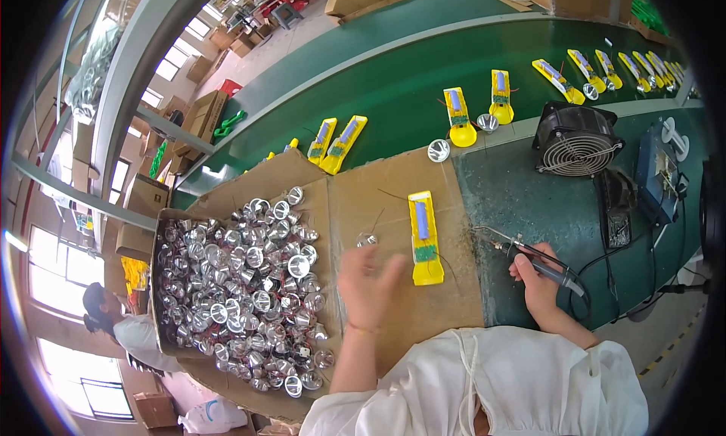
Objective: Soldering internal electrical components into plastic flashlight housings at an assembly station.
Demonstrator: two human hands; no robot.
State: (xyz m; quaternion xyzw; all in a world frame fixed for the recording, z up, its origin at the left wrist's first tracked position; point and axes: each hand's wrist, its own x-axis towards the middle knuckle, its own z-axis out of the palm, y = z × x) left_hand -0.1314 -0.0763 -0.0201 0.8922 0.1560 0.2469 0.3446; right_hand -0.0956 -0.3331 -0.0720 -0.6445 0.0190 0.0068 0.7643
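Wears, nearest the camera at five o'clock, a loose white blouse. Grips a soldering iron by its handle in the right hand at four o'clock, tip aimed toward nine and apart from the yellow housing. Has that housing lying unheld on cardboard, just off centre at four o'clock, lavender cell and green board face up. Holds the left hand open and blurred at six o'clock, just below a loose reflector; cannot tell whether touching it. Risks scorching the plastic or the cell, if working with a hot tip, by letting the iron drift toward nine o'clock. Could skew the housing by catching its thin wires, or jerk the tip by snagging the black cord. Might topple reflectors from the heap at eight o'clock by brushing it with the left forearm. Finds no readable brand or label on the black fan at two o'clock or the blue-grey box at three; sees blue markings on a white bag at seven, too small to read.
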